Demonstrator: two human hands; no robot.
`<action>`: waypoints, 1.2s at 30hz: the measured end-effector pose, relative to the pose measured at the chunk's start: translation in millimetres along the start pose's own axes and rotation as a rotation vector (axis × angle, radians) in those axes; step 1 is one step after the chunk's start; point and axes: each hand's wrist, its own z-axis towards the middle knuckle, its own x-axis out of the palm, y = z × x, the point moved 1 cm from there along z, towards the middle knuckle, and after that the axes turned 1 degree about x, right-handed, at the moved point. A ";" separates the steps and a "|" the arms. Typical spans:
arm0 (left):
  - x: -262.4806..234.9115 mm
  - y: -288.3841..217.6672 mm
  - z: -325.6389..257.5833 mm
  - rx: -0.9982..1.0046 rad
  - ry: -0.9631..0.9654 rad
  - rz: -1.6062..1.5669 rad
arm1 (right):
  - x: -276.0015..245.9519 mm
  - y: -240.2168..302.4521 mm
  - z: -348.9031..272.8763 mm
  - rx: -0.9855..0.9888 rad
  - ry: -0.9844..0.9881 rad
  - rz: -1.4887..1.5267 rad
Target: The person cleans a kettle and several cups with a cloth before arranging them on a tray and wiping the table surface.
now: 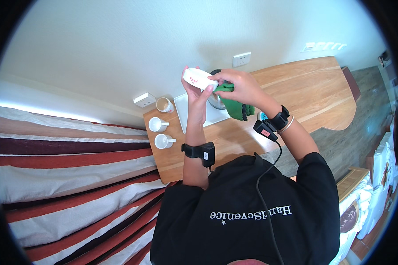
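A small white oblong bottle (198, 78) with red markings is held above the wooden table's (305, 88) back edge. The left hand (195, 92) wraps its fingers around it; the right hand (239, 86) pinches a green cloth (236, 106) against it. 3 white cups (157, 124), contents unclear, line the table's left edge beside a white tray (183, 112). The right half lies open.

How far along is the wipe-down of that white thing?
Mid-wipe. The left hand holds a small white object up above the wooden desk; the right hand presses a green cloth to its end. Three white cups stand untouched beside a white tray. Nothing shows as finished.
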 end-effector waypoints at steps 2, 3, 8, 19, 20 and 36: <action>-0.9 0.7 1.5 -0.027 -0.113 0.092 | -1.7 5.7 0.8 0.025 0.093 -0.050; -0.6 0.2 1.1 -0.027 -0.113 0.091 | -3.2 7.5 0.1 0.025 0.094 -0.051; -28.3 2.7 3.7 0.035 -0.192 0.649 | -14.9 6.5 -6.7 0.115 -0.008 0.063; -29.9 2.0 -1.9 -0.119 0.156 0.509 | -31.2 20.0 5.7 -0.077 -0.082 -0.027; -30.5 1.5 -2.1 -0.109 0.116 0.402 | -30.5 19.2 4.9 -0.068 -0.078 -0.035; -17.0 17.7 -5.7 0.106 -0.189 0.397 | -8.2 11.0 -0.9 0.006 -0.261 -0.081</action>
